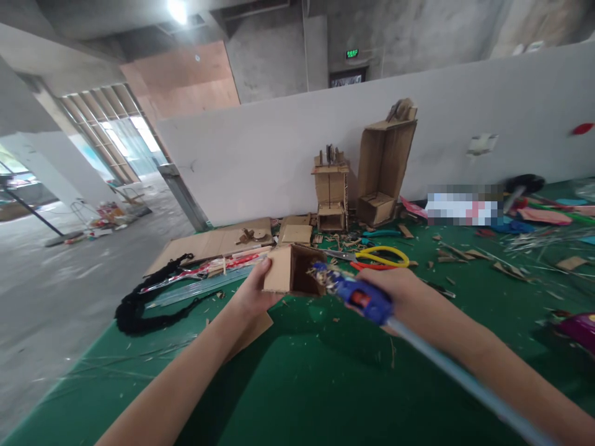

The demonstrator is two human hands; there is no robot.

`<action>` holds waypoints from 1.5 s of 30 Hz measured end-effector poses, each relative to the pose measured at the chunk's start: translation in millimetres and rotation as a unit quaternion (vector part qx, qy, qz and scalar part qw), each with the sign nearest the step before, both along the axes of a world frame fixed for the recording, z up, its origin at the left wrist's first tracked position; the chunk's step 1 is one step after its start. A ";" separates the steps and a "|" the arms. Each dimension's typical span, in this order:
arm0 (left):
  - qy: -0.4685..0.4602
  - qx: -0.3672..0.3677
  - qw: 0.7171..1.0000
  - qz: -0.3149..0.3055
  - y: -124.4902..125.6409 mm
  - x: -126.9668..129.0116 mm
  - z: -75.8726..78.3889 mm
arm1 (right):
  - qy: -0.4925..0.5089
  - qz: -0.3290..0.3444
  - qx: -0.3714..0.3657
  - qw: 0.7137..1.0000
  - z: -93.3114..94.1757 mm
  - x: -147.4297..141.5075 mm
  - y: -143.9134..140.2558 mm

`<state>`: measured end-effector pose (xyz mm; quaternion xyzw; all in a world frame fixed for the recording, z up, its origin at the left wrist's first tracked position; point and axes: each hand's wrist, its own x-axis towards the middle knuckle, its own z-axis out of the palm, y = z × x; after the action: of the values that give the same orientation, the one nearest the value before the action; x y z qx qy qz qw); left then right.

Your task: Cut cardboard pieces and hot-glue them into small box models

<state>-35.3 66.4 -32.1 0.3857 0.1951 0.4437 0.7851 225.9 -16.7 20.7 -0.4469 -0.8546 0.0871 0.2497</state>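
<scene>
My left hand (257, 290) grips a small cardboard box (277, 271) from its left side, thumb on top. The box's open side faces right, and its inside is dark. In my right hand (385, 291) is a blue glue gun (367, 298), with a long clear glue stick (455, 365) running out of its back toward the lower right. The gun's nozzle end, crusted with brownish bits, points into the box's open side; whether it touches the cardboard I cannot tell. Behind the gun lie scissors (383, 255) with yellow and orange handles.
Two cardboard structures, a shorter one (331, 189) and a taller one (385, 161), stand against the white partition (260, 167). Black yarn (134, 313) and clear sticks (199, 288) lie left on the green table (297, 384). Cardboard scraps and plastic strips (534, 238) are scattered right.
</scene>
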 end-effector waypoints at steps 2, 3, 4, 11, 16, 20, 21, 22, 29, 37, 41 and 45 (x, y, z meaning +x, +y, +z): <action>0.013 -0.006 1.000 -0.003 -0.8 -0.4 -3.3 | -0.095 -0.004 0.036 0.995 -2.0 -5.8 -1.8; 0.017 -0.005 1.000 -0.002 -1.1 -0.6 -4.5 | -0.135 -0.010 0.056 0.989 -2.6 -8.0 -3.1; 0.021 -0.001 1.000 0.000 -1.5 -0.5 -5.3 | -0.167 -0.017 0.076 0.983 -2.9 -9.9 -4.7; 0.046 0.037 0.998 -0.014 -8.2 4.1 -4.1 | -0.240 -0.044 0.144 0.959 4.1 -20.7 -13.7; 0.050 0.064 0.997 -0.016 -11.4 6.5 -0.3 | -0.272 -0.063 0.145 0.949 7.0 -26.7 -12.4; 0.048 0.059 0.997 -0.011 -17.0 7.9 3.9 | -0.267 -0.073 0.141 0.950 7.3 -28.8 -13.2; 0.046 0.054 0.997 -0.009 -18.6 8.1 4.6 | -0.268 -0.072 0.141 0.950 7.5 -29.2 -13.4; 0.043 0.051 0.998 -0.006 -19.8 8.2 4.9 | -0.268 -0.071 0.141 0.950 7.6 -29.5 -13.6; 0.044 0.056 0.997 -0.010 -16.1 4.6 -1.8 | -0.261 -0.057 0.132 0.955 7.7 -29.8 -14.4; 0.044 0.034 0.998 -0.011 -7.6 2.3 -6.4 | -0.270 -0.049 0.143 0.951 18.8 -31.7 -23.4; 0.031 0.026 0.998 -0.040 -7.3 1.9 -9.9 | -0.275 -0.033 0.140 0.951 28.4 -35.6 -26.5; 0.037 0.005 0.998 -0.054 -8.2 2.4 -12.6 | -0.303 -0.046 0.143 0.941 35.6 -42.2 -30.9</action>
<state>-32.9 58.2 -44.7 0.4157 0.2003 0.3876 0.7980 183.7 -47.5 56.4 -0.4504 -0.8719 -0.1871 0.0439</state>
